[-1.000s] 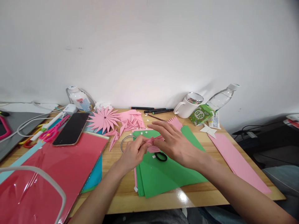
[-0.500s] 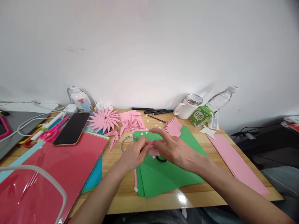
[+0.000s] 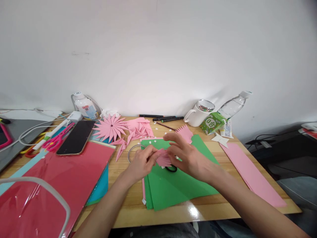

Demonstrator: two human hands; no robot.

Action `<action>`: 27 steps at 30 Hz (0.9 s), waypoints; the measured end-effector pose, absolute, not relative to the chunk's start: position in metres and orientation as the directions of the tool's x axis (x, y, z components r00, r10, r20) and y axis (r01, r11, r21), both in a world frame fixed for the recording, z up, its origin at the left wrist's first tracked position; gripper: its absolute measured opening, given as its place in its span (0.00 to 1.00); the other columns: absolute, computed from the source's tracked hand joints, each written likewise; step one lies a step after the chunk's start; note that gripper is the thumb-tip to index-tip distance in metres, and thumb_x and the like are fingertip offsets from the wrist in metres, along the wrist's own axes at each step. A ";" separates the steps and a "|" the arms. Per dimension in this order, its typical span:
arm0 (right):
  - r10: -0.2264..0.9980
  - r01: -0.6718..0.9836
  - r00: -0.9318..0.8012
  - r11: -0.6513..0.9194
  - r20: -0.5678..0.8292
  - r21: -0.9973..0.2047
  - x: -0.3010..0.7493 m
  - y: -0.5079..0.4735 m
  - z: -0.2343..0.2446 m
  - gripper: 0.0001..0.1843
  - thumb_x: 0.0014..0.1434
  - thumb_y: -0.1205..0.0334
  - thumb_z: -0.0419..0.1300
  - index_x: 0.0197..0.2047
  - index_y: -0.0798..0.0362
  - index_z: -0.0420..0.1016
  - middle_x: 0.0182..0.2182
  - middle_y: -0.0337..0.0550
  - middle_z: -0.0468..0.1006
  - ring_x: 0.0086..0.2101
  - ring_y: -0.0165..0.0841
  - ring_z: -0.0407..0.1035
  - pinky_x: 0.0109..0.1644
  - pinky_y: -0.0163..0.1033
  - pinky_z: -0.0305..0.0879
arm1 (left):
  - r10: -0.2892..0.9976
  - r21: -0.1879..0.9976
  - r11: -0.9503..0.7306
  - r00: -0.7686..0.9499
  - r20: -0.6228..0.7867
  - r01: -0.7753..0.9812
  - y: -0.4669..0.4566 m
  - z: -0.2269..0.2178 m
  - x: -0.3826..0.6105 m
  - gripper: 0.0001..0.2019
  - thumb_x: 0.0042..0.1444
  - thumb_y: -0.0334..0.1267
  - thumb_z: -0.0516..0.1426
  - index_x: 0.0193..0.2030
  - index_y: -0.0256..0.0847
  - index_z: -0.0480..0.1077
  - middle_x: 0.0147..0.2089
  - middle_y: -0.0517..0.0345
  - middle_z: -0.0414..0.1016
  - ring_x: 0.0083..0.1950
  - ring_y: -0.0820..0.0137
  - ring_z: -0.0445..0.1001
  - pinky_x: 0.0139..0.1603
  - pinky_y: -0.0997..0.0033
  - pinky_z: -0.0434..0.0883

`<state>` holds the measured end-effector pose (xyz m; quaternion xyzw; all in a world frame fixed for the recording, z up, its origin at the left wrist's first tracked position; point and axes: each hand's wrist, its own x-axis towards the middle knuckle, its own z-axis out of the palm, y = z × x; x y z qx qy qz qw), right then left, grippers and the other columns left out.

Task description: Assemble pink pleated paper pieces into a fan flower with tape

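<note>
My left hand [image 3: 143, 162] pinches a small piece of pleated pink paper [image 3: 163, 159] between thumb and fingers, its folds fanned toward the right. At the fan's right edge is my right hand [image 3: 188, 157], fingers apart and curved; whether a fingertip touches the paper I cannot tell. Both are held over a stack of green paper sheets [image 3: 178, 191]. Just below the fan lies a black ring [image 3: 171, 169], partly covered. Another pink pleated fan [image 3: 185, 133] rests behind my right hand. A pink paper pinwheel [image 3: 111, 128] and folded pink pieces [image 3: 140, 127] lie at the back left.
On the left are a phone [image 3: 76, 137], pink scissors [image 3: 58, 137], a red sheet in plastic [image 3: 59, 178] and a white bottle [image 3: 86, 106]. Markers [image 3: 168, 118], a white mug [image 3: 200, 114], a green carton [image 3: 213, 123] and a tilted clear bottle [image 3: 235, 105] stand along the wall. Pink strips [image 3: 252, 175] lie right.
My right hand's fingers have opened and drawn slightly away to the right, so more of the pink fan shows. My left hand has kept its pinch in about the same place.
</note>
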<state>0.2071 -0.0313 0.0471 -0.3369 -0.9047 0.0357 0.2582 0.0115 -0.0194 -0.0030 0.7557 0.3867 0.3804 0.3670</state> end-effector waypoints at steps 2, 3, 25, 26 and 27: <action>0.650 0.570 -0.544 0.750 0.531 -0.335 0.214 -0.032 0.053 0.06 0.60 0.73 0.54 0.34 0.54 0.68 0.49 0.53 0.67 0.48 0.40 0.70 0.48 0.47 0.74 | 0.895 0.883 -0.368 0.369 0.251 0.290 -0.019 -0.001 0.011 0.11 0.62 0.43 0.51 0.30 0.41 0.65 0.20 0.65 0.70 0.21 0.74 0.68 0.24 0.76 0.61; 0.671 0.548 -0.493 0.734 0.554 -0.401 0.219 -0.033 0.057 0.05 0.59 0.72 0.56 0.34 0.53 0.69 0.48 0.51 0.68 0.50 0.40 0.69 0.50 0.48 0.73 | 0.911 0.897 -0.339 0.339 0.236 0.285 -0.018 0.000 0.010 0.11 0.61 0.44 0.51 0.30 0.41 0.65 0.19 0.65 0.70 0.21 0.74 0.68 0.24 0.76 0.61; 0.988 -0.042 0.101 0.124 0.120 -0.991 0.157 -0.027 -0.001 0.33 0.53 0.52 0.65 0.59 0.48 0.60 0.28 0.34 0.66 0.26 0.29 0.67 0.27 0.36 0.76 | 0.956 0.990 0.112 0.281 -0.085 -0.082 -0.010 0.002 0.010 0.19 0.54 0.56 0.56 0.30 0.41 0.59 0.18 0.68 0.66 0.17 0.77 0.63 0.18 0.79 0.59; 0.987 -0.037 0.103 0.125 0.120 -0.991 0.157 -0.027 0.000 0.33 0.53 0.52 0.65 0.59 0.48 0.60 0.28 0.33 0.66 0.25 0.28 0.67 0.25 0.35 0.75 | 0.950 0.988 0.122 0.300 -0.089 -0.095 -0.010 0.003 0.010 0.19 0.55 0.56 0.56 0.31 0.42 0.59 0.18 0.68 0.67 0.17 0.77 0.65 0.19 0.78 0.60; 0.986 -0.032 0.108 0.128 0.124 -0.991 0.156 -0.026 0.001 0.32 0.53 0.53 0.65 0.59 0.48 0.60 0.28 0.33 0.66 0.24 0.28 0.67 0.24 0.34 0.75 | 0.946 0.985 0.131 0.312 -0.092 -0.108 -0.010 0.004 0.009 0.19 0.55 0.55 0.56 0.31 0.42 0.59 0.18 0.67 0.67 0.18 0.76 0.66 0.20 0.77 0.61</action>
